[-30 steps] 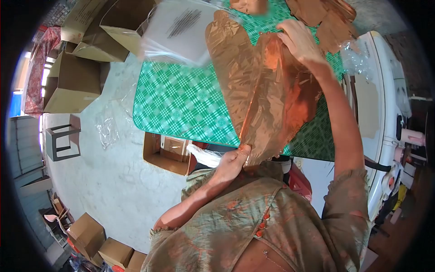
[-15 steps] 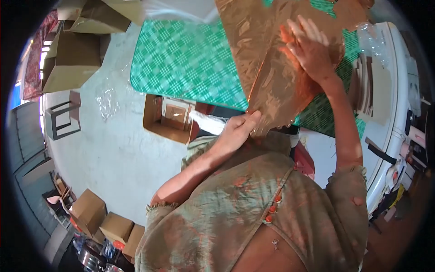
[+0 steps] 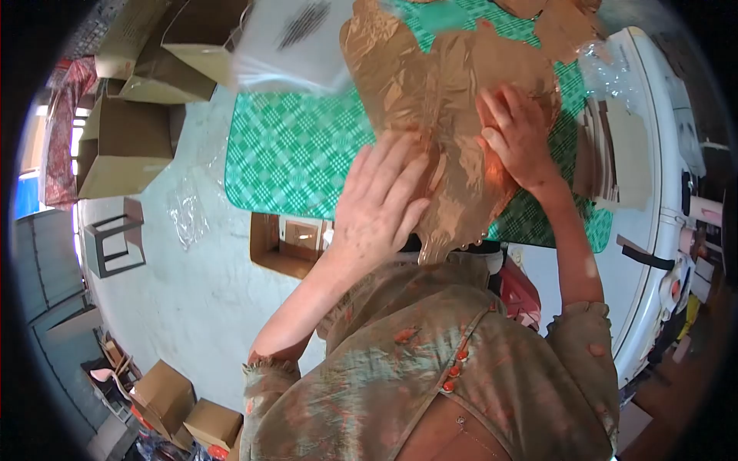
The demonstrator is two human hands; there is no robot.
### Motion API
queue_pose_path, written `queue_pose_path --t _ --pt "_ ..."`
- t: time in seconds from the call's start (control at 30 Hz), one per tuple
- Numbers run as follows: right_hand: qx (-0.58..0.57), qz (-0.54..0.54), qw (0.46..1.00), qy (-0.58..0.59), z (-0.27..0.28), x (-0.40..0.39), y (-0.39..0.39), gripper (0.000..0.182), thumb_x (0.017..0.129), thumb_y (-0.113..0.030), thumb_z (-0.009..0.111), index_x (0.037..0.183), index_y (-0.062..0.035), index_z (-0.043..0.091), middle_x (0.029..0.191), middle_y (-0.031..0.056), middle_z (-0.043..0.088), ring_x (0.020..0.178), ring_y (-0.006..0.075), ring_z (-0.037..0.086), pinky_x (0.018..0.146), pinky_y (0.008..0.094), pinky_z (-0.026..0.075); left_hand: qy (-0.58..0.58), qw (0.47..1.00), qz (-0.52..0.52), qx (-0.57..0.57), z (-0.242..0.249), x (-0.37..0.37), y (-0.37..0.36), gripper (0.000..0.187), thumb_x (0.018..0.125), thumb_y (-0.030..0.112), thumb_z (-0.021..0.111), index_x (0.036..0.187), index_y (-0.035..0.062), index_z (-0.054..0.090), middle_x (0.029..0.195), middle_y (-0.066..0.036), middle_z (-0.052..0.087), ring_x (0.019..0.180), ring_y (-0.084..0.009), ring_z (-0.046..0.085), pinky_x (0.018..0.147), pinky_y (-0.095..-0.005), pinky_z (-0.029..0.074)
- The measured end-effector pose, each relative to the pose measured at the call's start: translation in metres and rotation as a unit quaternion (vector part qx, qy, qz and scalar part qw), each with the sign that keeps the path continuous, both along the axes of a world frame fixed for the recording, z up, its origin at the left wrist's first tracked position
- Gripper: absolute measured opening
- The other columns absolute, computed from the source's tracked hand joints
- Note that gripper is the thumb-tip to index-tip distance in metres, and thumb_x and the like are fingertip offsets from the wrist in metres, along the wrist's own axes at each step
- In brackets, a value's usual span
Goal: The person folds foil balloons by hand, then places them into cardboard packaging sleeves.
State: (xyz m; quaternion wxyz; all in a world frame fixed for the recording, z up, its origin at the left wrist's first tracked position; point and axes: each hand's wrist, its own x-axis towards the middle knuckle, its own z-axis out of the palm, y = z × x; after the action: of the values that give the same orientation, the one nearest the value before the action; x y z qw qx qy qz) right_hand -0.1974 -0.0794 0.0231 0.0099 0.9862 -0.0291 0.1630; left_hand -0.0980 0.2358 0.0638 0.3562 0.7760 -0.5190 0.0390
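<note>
A shiny copper-brown film sheet (image 3: 457, 161), crinkled and lobed at its far end, lies over the green checked tabletop (image 3: 296, 146). My left hand (image 3: 384, 196) rests on the sheet's left part, fingers stretched out and nothing gripped. On the right part of the sheet is my right hand (image 3: 516, 138), its fingers slightly bent and apart, pressing on the film. A narrow, gathered end of the sheet hangs over the near table edge toward my lap. What lies beneath the film is hidden.
More brown film (image 3: 569, 27) lies at the far right. A stack of flat boards (image 3: 600, 150) stands by the right table edge. A clear plastic bag (image 3: 288, 46) is at the far left. Open cartons (image 3: 127, 142) and a box of framed pieces (image 3: 265, 246) are on the floor side.
My left hand has let go of the sheet's near edge and moved up to lie flat on it. My right hand has moved nearer. The film's far end now looks folded and more crumpled.
</note>
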Motion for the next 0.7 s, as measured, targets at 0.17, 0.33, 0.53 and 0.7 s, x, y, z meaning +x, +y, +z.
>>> queue_pose_path --t 0.17,0.33,0.53,0.7 --pt "0.008 -0.031 0.999 0.027 0.008 0.005 0.011 0.068 0.096 -0.032 0.071 0.159 -0.0199 0.047 0.162 0.0148 0.041 0.15 0.0366 0.037 0.121 0.0566 0.028 -0.033 0.993 -0.076 0.084 -0.014 0.018 -0.038 0.072 0.098 0.041 0.068 0.159 0.009 0.047 0.169 -0.021 0.035 0.158 -0.0388 0.03 0.13 -0.0552 0.024" --pt "-0.004 -0.013 1.0 0.028 0.001 0.009 0.012 0.07 0.095 -0.036 0.073 0.158 -0.0188 0.049 0.163 0.0135 0.041 0.151 0.0352 0.036 0.119 0.0624 0.028 -0.057 0.988 -0.095 0.111 -0.028 0.022 -0.046 0.073 0.101 0.053 0.06 0.161 0.0143 0.046 0.17 -0.023 0.029 0.159 -0.0417 0.026 0.13 -0.0581 0.02" --pt "-0.022 -0.006 0.999 0.043 0.001 0.013 0.02 0.066 0.1 -0.042 0.067 0.158 -0.0183 0.048 0.164 0.0123 0.04 0.152 0.0334 0.034 0.118 0.0645 0.027 -0.058 0.984 -0.098 0.138 -0.035 0.023 -0.045 0.075 0.101 0.056 0.057 0.164 0.0175 0.042 0.171 -0.024 0.028 0.159 -0.0427 0.024 0.13 -0.0585 0.017" --pt "-0.007 -0.017 0.997 0.075 0.0 0.015 0.022 0.064 0.104 -0.045 0.06 0.161 -0.0197 0.044 0.168 0.0128 0.036 0.157 0.0333 0.029 0.12 0.0668 0.025 -0.076 0.98 -0.098 0.157 -0.036 0.022 -0.046 0.074 0.103 0.056 0.056 0.164 0.0183 0.041 0.171 -0.023 0.028 0.16 -0.0408 0.023 0.131 -0.0581 0.015"
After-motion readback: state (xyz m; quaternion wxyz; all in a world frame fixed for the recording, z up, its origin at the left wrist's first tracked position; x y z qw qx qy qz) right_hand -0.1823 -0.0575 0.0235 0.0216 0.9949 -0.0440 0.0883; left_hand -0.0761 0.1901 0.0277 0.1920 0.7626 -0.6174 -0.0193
